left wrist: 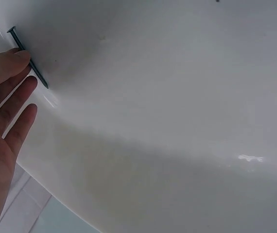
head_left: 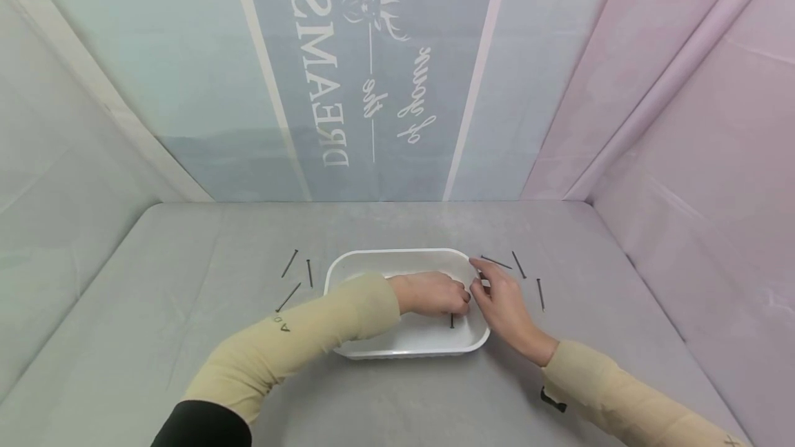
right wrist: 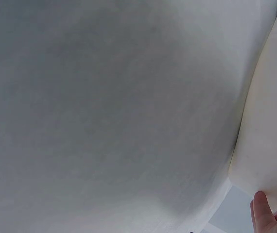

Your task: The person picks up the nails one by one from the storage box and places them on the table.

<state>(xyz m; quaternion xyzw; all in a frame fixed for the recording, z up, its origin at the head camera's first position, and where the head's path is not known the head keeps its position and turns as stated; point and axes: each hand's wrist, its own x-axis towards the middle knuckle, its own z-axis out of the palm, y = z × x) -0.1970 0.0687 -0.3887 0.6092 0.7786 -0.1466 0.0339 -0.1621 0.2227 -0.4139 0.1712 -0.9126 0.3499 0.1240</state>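
A white rectangular tray [head_left: 397, 352] with rounded corners stands on the grey surface. My left hand [head_left: 435, 293] reaches down into its right half and pinches a dark nail [left wrist: 40, 76] between thumb and forefinger. In the left wrist view the nail's flat head and pointed tip stick out on either side of the grip, close over the tray floor, while the other fingers are spread. My right hand [head_left: 506, 305] grips the tray's right rim; in the right wrist view one digit lies against the outer wall [right wrist: 265, 136] and other fingertips show at the edge.
Left of the tray lie several loose nails, one nail [head_left: 288, 297] nearest its wall. More nails lie to the right, among them a nail [head_left: 540, 294] beyond the right hand. A printed curtain [head_left: 397, 178] rises behind, and a pink curtain [head_left: 695, 199] hangs at the right.
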